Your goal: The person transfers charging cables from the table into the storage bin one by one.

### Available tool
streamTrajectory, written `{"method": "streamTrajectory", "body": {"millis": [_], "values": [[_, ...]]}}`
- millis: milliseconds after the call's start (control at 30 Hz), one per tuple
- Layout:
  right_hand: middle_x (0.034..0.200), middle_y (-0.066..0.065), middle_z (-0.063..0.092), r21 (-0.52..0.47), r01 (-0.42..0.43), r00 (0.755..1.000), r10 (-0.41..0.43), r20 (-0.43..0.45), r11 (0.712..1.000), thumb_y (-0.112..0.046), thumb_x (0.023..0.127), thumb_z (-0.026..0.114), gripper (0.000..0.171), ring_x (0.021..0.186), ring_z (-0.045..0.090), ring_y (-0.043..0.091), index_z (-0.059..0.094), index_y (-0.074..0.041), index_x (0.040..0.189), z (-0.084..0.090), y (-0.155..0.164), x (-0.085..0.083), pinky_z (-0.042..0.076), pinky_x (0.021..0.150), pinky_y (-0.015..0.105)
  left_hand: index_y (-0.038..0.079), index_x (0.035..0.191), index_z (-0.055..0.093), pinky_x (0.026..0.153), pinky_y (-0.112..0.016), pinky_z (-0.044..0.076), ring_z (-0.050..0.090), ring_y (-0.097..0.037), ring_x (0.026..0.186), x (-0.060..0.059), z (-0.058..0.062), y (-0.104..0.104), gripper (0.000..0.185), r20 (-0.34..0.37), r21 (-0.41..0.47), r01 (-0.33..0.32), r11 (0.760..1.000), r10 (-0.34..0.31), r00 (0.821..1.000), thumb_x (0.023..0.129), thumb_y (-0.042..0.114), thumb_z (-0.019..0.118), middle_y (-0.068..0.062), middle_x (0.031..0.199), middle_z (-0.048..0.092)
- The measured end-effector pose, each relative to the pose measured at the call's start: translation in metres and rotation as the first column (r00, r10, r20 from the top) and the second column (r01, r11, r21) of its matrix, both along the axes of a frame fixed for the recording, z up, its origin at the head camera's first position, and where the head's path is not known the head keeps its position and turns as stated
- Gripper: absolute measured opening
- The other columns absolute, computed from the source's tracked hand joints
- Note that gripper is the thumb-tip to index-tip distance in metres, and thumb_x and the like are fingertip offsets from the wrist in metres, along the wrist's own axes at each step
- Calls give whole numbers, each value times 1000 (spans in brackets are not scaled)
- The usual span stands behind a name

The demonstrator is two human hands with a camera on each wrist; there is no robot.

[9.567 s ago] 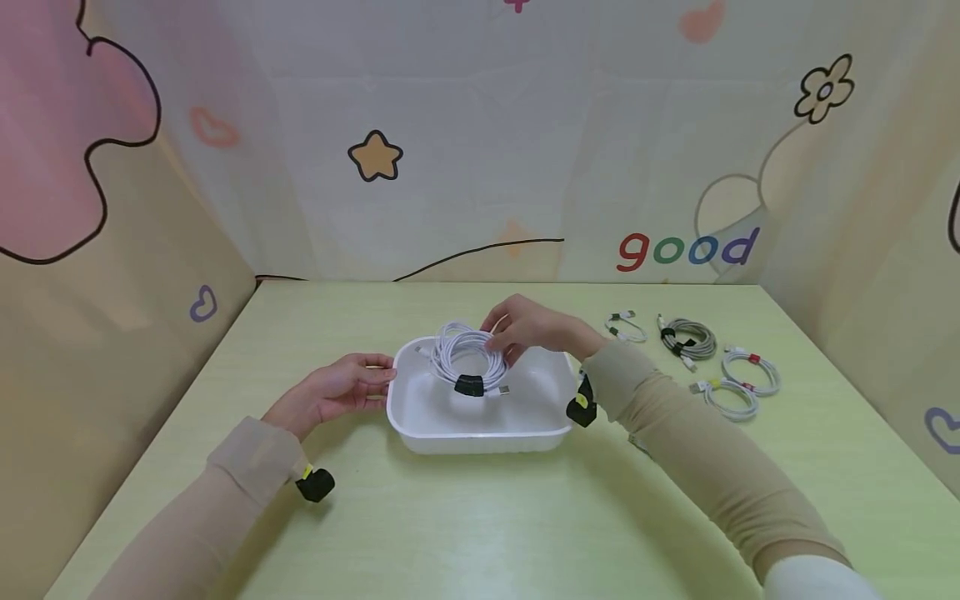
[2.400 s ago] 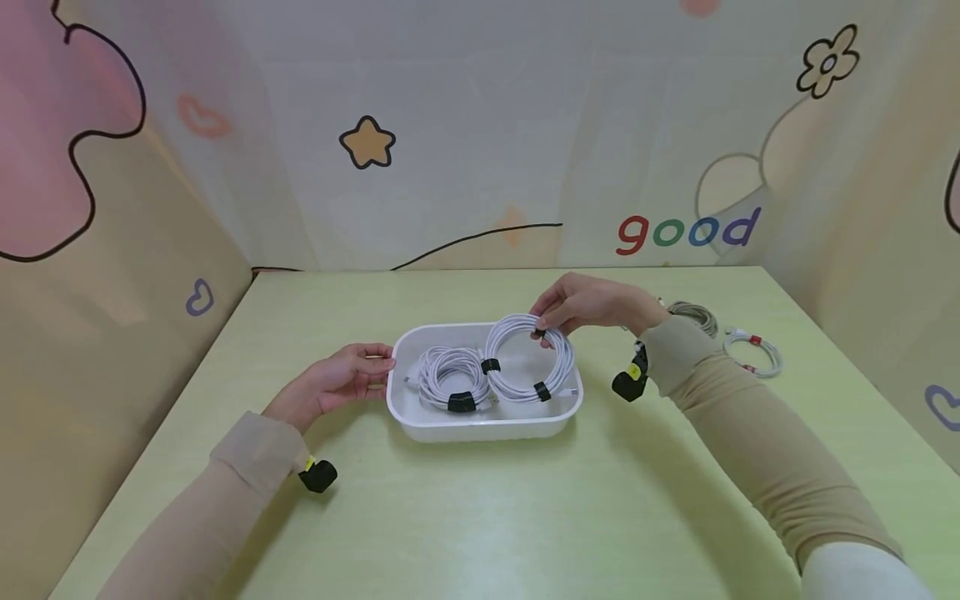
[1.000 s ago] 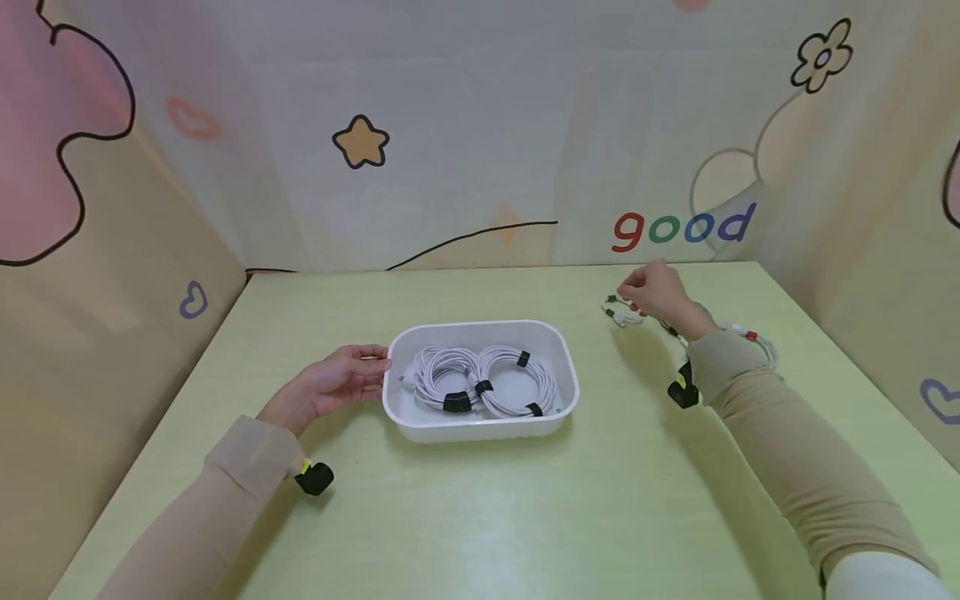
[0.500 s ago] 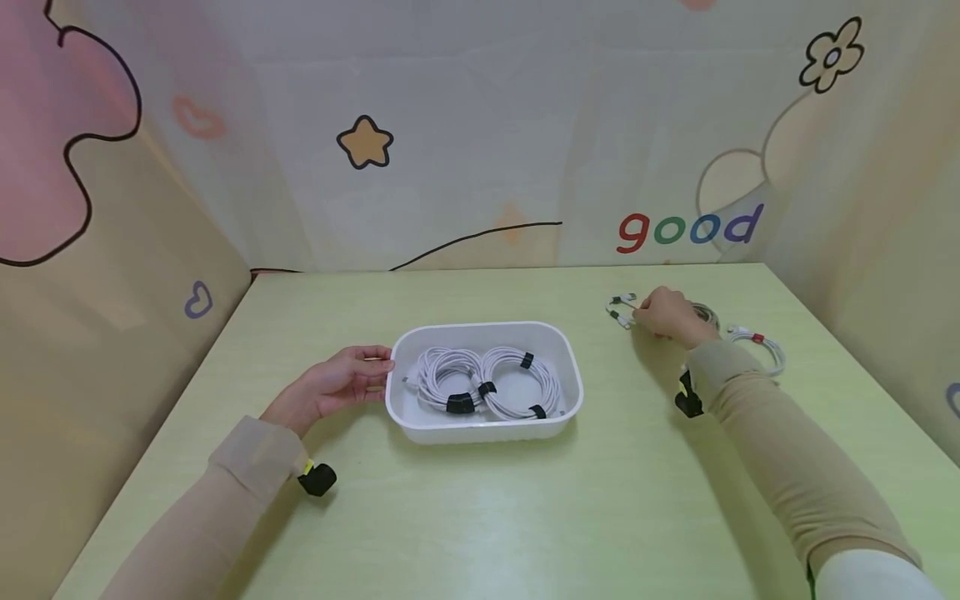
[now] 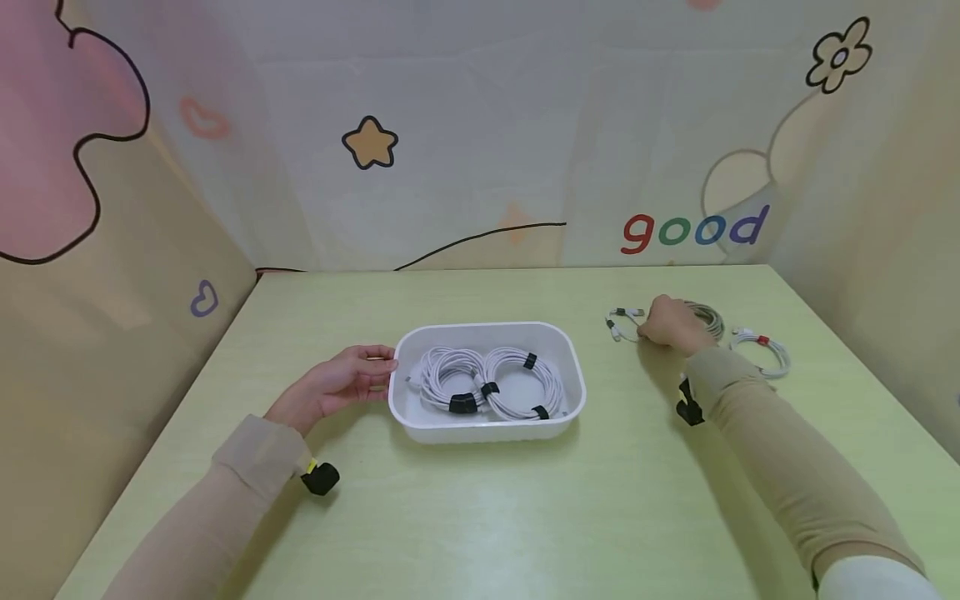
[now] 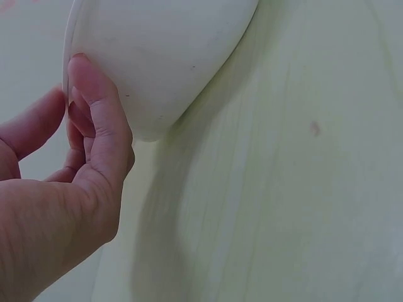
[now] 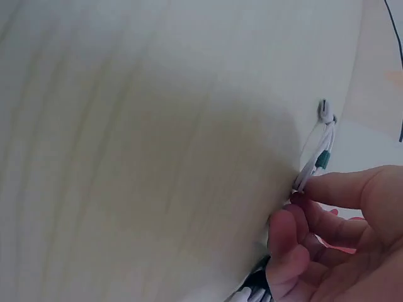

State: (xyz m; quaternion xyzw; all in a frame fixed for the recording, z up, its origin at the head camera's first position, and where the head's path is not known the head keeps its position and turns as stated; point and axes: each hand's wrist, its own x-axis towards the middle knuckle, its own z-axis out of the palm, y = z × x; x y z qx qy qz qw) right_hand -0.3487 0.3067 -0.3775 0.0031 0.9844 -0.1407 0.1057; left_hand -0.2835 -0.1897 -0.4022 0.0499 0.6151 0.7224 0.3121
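In the head view, my left hand (image 5: 341,385) holds the left rim of a white plastic tub (image 5: 480,432). The left wrist view has the thumb on one side of the tub wall (image 6: 151,56) and the fingers on the other. Two coiled white cables lie side by side in the tub: a thicker coil (image 5: 435,387) at left and a wider ring (image 5: 553,385) at right, both with black ties. At the back right, my right hand (image 5: 670,323) pinches the edge of a small white charging cable (image 5: 613,332) with dark ties; its plug end (image 7: 325,112) shows in the right wrist view.
A grey coiled cable (image 5: 708,321) lies right behind my right hand, partly hidden by it. Farther right is a white cable (image 5: 780,354) with a red tie. A printed curtain (image 5: 465,167) borders the table's (image 5: 465,517) back edge.
Earlier, my right hand laid the second white coil in the tub and let go. It then moved right and down to the small cable, which has shifted slightly nearer. The left hand stays on the rim.
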Motion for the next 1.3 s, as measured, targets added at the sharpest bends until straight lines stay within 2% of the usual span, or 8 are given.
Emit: {"method": "streamTrajectory", "body": {"millis": [133,200,333,500,633,900,1100,1300], "values": [[48,-1,42,-81,28,1000,-28,1,996,-14,85,56,28,44,43,13,45,-9,60,-4,5,-1,36,49,27,3,110,49,72,-26,57,65,-11,82,0,0,1,11,13,5,-7,1000,7,1000,99,3,48,0,90,64],[48,-1,48,-171,49,999,-52,-13,984,-13,85,57,26,44,49,12,52,-4,61,-4,8,0,42,49,26,3,110,49,72,-26,58,65,-11,82,0,0,2,11,17,6,-9,1000,8,1000,99,3,48,0,90,64],[57,2,64,-369,84,992,-113,-56,926,-9,86,63,21,50,61,12,67,11,82,-1,11,5,54,55,27,4,111,49,72,-26,58,65,-12,82,-1,1,2,12,17,-1,-7,1000,7,1000,98,3,49,0,91,65],[65,3,70,-534,133,986,-166,-14,835,-4,88,63,31,58,68,11,61,19,108,6,9,13,60,64,29,5,112,49,73,-26,58,65,-12,84,-3,1,2,13,13,-17,-7,1000,7,1000,99,5,50,0,93,65],[68,0,69,-578,168,984,-174,47,799,-3,91,59,32,60,68,9,57,20,114,8,9,14,59,66,26,5,111,50,74,-27,58,65,-13,84,-4,1,2,12,16,-11,-5,1000,5,1000,99,4,50,0,93,65],[79,1,67,-573,229,973,-164,163,787,-7,96,57,36,63,65,5,53,16,123,9,8,14,57,67,22,5,110,50,75,-28,58,65,-13,84,-2,1,2,12,26,-3,-6,1000,6,1000,99,3,49,0,92,65],[85,4,66,-601,236,970,-144,198,763,-8,97,56,38,64,65,6,50,15,126,14,3,15,58,69,22,5,109,51,76,-28,58,65,-12,84,-2,-1,1,10,22,1,-4,1000,4,1000,99,4,50,0,92,65],[99,13,66,-611,214,972,-101,213,762,-10,98,55,39,67,66,7,49,15,128,21,-4,19,58,73,24,5,108,51,76,-28,58,65,-12,83,-1,-1,2,10,26,14,1,1000,-2,1000,99,3,49,0,92,66]]}}
